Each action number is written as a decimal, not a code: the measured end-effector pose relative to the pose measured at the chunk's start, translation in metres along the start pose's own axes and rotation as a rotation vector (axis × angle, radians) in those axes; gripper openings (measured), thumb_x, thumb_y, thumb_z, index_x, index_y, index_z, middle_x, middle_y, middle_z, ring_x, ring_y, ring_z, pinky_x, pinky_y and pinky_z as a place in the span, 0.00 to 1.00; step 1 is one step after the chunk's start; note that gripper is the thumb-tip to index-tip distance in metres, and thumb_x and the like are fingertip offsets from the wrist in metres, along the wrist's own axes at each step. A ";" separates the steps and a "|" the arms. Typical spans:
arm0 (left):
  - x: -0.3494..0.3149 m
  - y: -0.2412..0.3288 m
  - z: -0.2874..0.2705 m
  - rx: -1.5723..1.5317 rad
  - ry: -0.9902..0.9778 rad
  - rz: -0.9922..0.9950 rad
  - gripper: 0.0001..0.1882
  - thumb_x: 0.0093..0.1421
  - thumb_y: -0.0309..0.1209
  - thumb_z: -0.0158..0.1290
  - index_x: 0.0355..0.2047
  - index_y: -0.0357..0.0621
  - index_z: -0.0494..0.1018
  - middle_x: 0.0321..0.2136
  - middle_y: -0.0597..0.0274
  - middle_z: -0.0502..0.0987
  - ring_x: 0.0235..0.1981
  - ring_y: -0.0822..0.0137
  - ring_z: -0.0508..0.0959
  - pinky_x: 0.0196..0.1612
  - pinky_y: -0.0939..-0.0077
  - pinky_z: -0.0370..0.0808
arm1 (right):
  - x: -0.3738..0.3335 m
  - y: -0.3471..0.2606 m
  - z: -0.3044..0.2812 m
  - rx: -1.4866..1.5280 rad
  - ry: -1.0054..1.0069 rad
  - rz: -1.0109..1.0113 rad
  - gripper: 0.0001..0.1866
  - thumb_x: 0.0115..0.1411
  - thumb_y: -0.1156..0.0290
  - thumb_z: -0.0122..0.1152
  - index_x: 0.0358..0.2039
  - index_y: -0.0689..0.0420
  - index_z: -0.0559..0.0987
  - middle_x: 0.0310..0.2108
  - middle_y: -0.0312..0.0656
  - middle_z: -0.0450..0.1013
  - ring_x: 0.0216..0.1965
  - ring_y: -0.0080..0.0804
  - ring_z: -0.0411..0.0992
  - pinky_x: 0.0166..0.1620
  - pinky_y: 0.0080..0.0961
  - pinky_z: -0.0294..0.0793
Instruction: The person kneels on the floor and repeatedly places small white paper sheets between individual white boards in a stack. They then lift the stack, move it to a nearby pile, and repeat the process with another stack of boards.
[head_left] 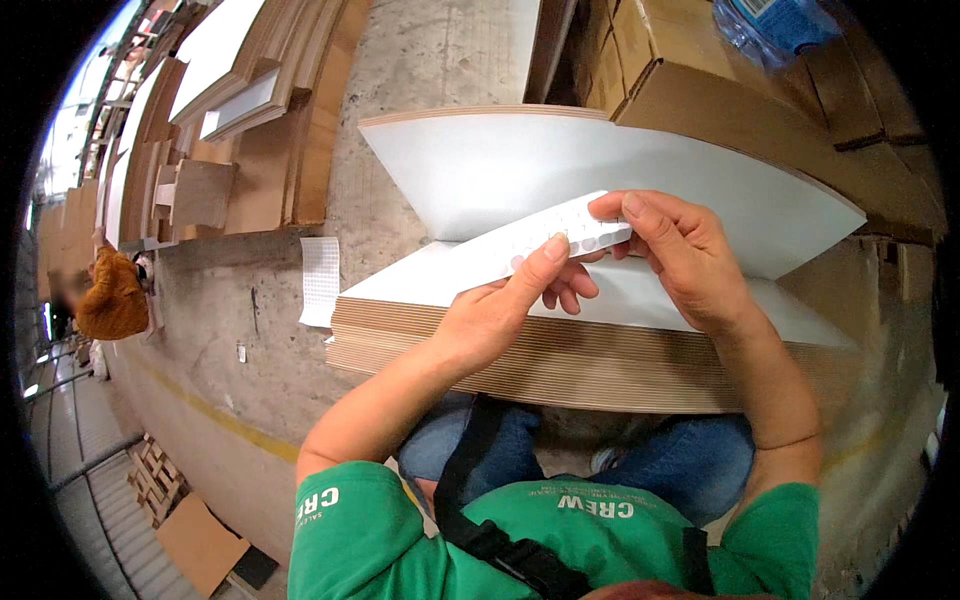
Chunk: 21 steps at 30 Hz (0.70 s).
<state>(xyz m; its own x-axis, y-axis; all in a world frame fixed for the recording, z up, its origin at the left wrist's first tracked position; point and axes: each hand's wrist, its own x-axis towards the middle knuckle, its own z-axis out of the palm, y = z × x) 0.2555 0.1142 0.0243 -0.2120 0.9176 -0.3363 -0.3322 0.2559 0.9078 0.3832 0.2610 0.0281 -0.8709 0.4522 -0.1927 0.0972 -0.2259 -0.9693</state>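
Note:
A narrow white sticker sheet [530, 238] with round stickers along it is held in front of me, over a stack of boards. My left hand [490, 318] is closed on its lower edge, thumb on top and fingers beneath. At the sheet's right end, my right hand [690, 255] pinches with thumb and forefinger; whether a single sticker is between them I cannot tell. Below my hands lies the stack of white-faced boards [540, 355], its brown layered edges toward me. Another white panel [590, 165] stands tilted up behind the stack, against cardboard boxes.
Brown cardboard boxes [730, 110] stand at the far right, with blue plastic-wrapped goods [780, 25] on top. Another sheet with rows of dots [320, 280] lies on the concrete floor, left of the stack. Panel stacks [265, 170] fill the far left, near a person in orange [112, 295].

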 end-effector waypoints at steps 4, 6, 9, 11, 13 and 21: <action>0.002 -0.005 0.002 -0.152 0.072 0.012 0.25 0.63 0.45 0.36 0.43 0.33 0.67 0.30 0.55 0.75 0.29 0.67 0.73 0.35 0.75 0.68 | -0.004 -0.001 -0.007 -0.125 0.057 -0.054 0.15 0.61 0.62 0.48 0.35 0.60 0.77 0.30 0.34 0.74 0.31 0.18 0.66 0.35 0.18 0.67; 0.000 -0.003 -0.002 -0.282 0.142 0.046 0.23 0.62 0.43 0.38 0.44 0.33 0.66 0.32 0.54 0.75 0.30 0.66 0.74 0.35 0.75 0.69 | -0.006 -0.002 -0.013 -0.147 0.112 -0.106 0.12 0.59 0.66 0.50 0.34 0.61 0.77 0.30 0.34 0.73 0.31 0.17 0.67 0.34 0.17 0.67; 0.000 -0.004 -0.012 -0.456 0.332 0.103 0.19 0.58 0.30 0.47 0.48 0.35 0.62 0.35 0.49 0.74 0.34 0.66 0.75 0.35 0.76 0.72 | -0.008 -0.009 -0.019 -0.175 0.134 -0.124 0.08 0.56 0.71 0.54 0.33 0.61 0.77 0.30 0.34 0.73 0.30 0.17 0.67 0.34 0.15 0.68; -0.002 -0.002 -0.014 -0.413 0.336 0.120 0.21 0.55 0.29 0.52 0.49 0.35 0.63 0.37 0.50 0.74 0.36 0.67 0.75 0.39 0.74 0.69 | -0.009 -0.008 -0.019 -0.168 0.134 -0.124 0.06 0.54 0.75 0.56 0.33 0.61 0.77 0.30 0.34 0.73 0.30 0.16 0.67 0.34 0.14 0.68; -0.005 0.004 -0.010 -0.353 0.275 0.148 0.22 0.54 0.26 0.53 0.49 0.37 0.64 0.36 0.51 0.75 0.37 0.66 0.75 0.37 0.75 0.71 | -0.008 -0.004 -0.019 -0.133 0.137 -0.141 0.06 0.52 0.77 0.58 0.32 0.61 0.76 0.29 0.35 0.73 0.30 0.16 0.68 0.34 0.12 0.68; -0.009 0.000 -0.008 -0.032 0.221 0.230 0.18 0.50 0.21 0.55 0.43 0.35 0.70 0.32 0.53 0.76 0.32 0.66 0.78 0.29 0.79 0.75 | -0.007 -0.004 -0.019 -0.119 0.110 -0.052 0.07 0.51 0.76 0.60 0.33 0.61 0.76 0.30 0.37 0.74 0.32 0.18 0.70 0.36 0.15 0.70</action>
<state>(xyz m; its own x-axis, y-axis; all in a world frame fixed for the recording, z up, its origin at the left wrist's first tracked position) 0.2499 0.1036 0.0255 -0.4779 0.8613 -0.1727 -0.2807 0.0365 0.9591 0.3977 0.2750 0.0307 -0.8189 0.5538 -0.1510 0.1154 -0.0988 -0.9884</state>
